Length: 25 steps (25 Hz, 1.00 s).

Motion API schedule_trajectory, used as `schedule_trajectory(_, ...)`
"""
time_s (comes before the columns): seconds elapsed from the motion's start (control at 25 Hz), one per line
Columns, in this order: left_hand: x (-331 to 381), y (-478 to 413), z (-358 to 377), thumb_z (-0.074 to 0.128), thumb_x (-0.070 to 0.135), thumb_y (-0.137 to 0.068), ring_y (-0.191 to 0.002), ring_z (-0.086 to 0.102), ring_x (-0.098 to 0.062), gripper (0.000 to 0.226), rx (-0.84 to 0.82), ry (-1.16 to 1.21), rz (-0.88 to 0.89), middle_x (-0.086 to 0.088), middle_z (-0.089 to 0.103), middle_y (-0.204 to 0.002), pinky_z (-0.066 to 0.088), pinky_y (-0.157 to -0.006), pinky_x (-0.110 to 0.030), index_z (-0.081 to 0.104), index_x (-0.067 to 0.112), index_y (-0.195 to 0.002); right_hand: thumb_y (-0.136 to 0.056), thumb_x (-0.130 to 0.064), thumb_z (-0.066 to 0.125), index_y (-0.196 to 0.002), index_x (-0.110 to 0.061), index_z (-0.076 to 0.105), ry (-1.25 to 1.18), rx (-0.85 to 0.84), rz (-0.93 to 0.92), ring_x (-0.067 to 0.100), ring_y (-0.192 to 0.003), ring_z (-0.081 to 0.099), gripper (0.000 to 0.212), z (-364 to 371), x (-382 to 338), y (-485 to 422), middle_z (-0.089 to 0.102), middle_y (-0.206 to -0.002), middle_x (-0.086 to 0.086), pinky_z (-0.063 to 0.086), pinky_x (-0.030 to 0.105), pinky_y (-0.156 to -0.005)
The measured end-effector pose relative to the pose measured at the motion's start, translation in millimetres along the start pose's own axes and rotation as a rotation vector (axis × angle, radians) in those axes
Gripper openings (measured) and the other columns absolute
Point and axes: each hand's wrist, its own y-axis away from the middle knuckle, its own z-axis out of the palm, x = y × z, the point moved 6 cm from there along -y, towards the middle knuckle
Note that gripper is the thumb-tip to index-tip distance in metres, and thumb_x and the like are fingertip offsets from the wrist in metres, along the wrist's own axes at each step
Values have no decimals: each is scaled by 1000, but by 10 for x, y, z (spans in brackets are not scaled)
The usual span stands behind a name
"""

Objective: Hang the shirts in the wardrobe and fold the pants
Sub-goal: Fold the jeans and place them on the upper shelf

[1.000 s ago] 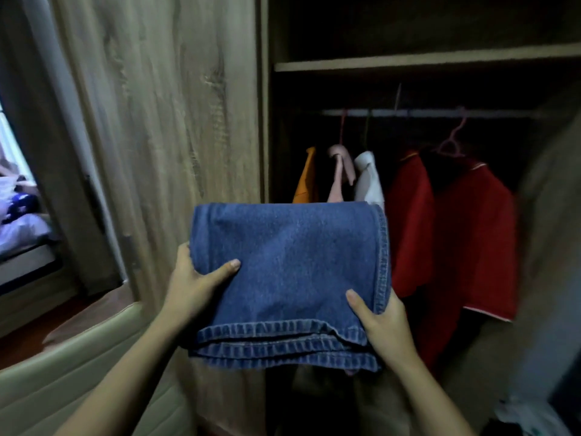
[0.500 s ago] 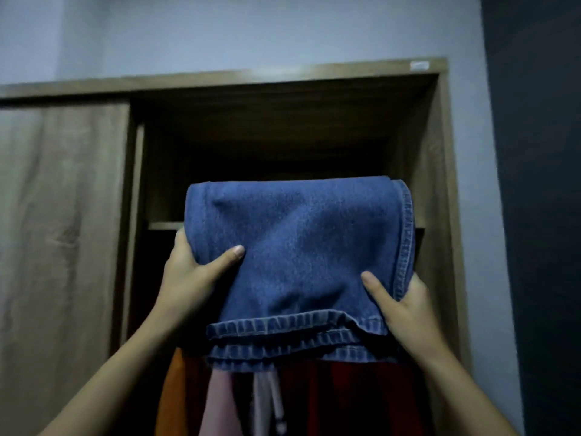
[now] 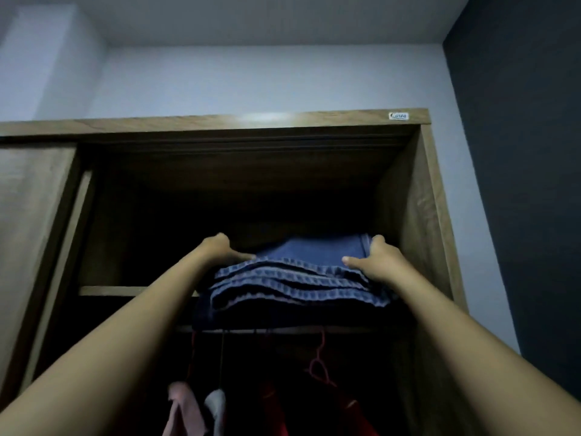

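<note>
Denim, folded: the jeans (image 3: 301, 272) are gripped at both ends, left hand (image 3: 221, 248) and right hand (image 3: 375, 254) each closed on the bundle, thumbs on top, at the front of the upper shelf (image 3: 125, 291). Folding is judged done; release is left. Shirts (image 3: 217, 407) are seen hung on the rail (image 3: 361, 331) below. No obstruction is made out; the shelf's depth is dark.

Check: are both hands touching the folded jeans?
Touching. Head view: left hand and right hand each grip a side of the folded jeans, thumbs on top.
</note>
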Motion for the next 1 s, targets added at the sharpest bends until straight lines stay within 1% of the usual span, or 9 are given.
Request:
schedule_trajectory(0.16,349,220,-213,58,58,-80,-114,54,-28,68,292,-417,249,-7,56,-127,49,-90,-41,39,22,-135,-73,-64,62,-136,-19,40,361,65,-66,29,-124,48,80,-202,-47,-5,46,-138,8,45,41,-98)
schedule_trajectory(0.24,553,497,-201,36,76,-79,-109,58,-24,70,57,-272,359,2,61,-119,48,-87,-35,49,29,-130,-69,-73,56,-139,-28,36,258,-17,-334,23,-127,46,86,-162,-309,122,44,-142,4,41,40,-103)
schedule_trajectory(0.32,640,873,10,29,89,-65,-108,59,-19,87,-220,-339,446,6,60,-119,45,-84,-31,48,35,-130,-53,-88,48,-140,-38,31,145,-290,-512,15,-128,45,102,6,-535,394,44,-143,-5,37,36,-108)
schedule_trajectory(0.4,545,1120,122,40,91,-58,-114,58,-18,100,-2,-684,700,5,53,-134,47,-85,-33,31,33,-140,-45,-87,58,-142,-41,21,409,-359,-654,12,-131,41,113,156,-560,597,37,-147,-12,36,36,-108)
schedule_trajectory(0.48,333,1287,212,41,78,-62,-108,63,-22,97,259,-865,852,0,56,-134,53,-77,-37,31,23,-141,-56,-73,67,-147,-33,7,697,-146,-758,17,-134,36,116,234,-470,709,25,-153,-9,37,37,-104)
schedule_trajectory(0.64,187,1189,60,42,57,-67,-89,70,-25,76,449,-763,1073,-8,67,-116,57,-67,-34,47,14,-129,-79,-49,56,-148,-32,6,790,122,-887,23,-123,49,87,130,-565,814,31,-149,-8,45,34,-86)
schedule_trajectory(0.76,292,879,-205,77,34,-61,-91,70,-28,69,563,-631,912,-10,68,-114,56,-72,-38,57,11,-123,-86,-46,52,-145,-37,19,744,228,-849,22,-121,52,68,-235,-720,563,42,-142,-9,46,34,-85)
schedule_trajectory(0.84,367,654,-174,81,24,-64,-102,65,-30,76,494,-510,794,-7,60,-128,55,-77,-41,51,17,-133,-88,-44,53,-142,-36,26,742,175,-801,23,-121,51,61,-337,-715,312,47,-139,-5,45,37,-88)
schedule_trajectory(1.0,633,377,68,68,25,-82,-120,55,-20,65,234,-298,899,0,51,-138,45,-99,-40,39,33,-140,-89,-38,55,-140,-34,30,752,-49,-614,28,-123,49,57,-234,-377,-72,48,-138,2,44,44,-97)
